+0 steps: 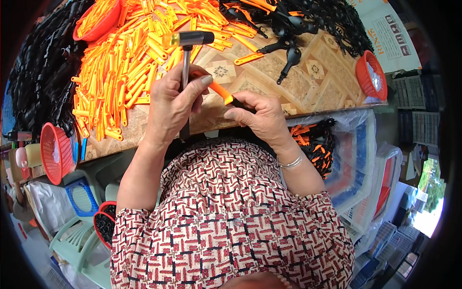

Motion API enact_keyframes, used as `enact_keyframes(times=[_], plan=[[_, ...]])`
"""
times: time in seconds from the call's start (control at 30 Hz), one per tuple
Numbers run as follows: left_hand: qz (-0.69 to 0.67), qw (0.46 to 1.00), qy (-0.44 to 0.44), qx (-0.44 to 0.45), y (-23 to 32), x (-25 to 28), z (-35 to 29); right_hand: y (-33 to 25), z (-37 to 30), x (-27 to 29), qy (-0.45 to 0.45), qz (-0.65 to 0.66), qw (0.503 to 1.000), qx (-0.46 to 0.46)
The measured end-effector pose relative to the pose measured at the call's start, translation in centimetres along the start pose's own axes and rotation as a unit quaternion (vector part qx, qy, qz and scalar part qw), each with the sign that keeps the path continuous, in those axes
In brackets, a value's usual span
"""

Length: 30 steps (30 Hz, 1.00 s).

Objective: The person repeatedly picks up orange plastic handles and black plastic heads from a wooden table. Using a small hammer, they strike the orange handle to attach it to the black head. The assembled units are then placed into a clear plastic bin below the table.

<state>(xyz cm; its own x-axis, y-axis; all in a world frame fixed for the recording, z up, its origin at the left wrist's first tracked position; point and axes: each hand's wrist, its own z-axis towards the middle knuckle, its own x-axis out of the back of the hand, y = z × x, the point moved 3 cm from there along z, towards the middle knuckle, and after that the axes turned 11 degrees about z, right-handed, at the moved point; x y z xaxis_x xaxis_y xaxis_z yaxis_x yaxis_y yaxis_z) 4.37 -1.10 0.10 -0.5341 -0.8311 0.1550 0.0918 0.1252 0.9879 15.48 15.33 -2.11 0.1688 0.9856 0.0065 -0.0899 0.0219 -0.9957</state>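
Over the head camera, I have the left forearm (140, 176) and right forearm (304, 172) angled inward. My left hand (172, 98) is upright, fingers curled, thumb slanting up to the right; my right hand (263, 115) pinches, its thumb pointing left.

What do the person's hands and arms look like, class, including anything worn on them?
The left hand and right hand are ungloved. A plain, silver-coloured bangle circles the right wrist. Both forearms are bare, below short, loose sleeves in a cream fabric patterned with dark red and black dashes.
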Motion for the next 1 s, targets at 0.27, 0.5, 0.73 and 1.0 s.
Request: enact_keyframes(times=[0.27, 0.5, 0.73, 1.0], plan=[[0.06, 0.997, -0.027, -0.03, -1.3, 0.3, -1.9, -0.8, 0.4, 0.1, 0.015, -0.268, 0.946, 0.182], [-0.018, 1.0, -0.012, -0.006, -2.1, -0.2, -1.9, -1.2, 0.0, 0.4, 0.039, -0.328, 0.91, 0.25], [0.088, 0.989, -0.097, -0.067, -1.6, 1.3, -2.3, -1.2, -0.3, 0.3, 0.014, -0.357, 0.884, 0.301], [0.06, 0.992, -0.077, -0.081, -1.2, 2.2, -2.6, -0.8, 0.1, 0.1, 0.01, -0.338, 0.884, 0.323]])
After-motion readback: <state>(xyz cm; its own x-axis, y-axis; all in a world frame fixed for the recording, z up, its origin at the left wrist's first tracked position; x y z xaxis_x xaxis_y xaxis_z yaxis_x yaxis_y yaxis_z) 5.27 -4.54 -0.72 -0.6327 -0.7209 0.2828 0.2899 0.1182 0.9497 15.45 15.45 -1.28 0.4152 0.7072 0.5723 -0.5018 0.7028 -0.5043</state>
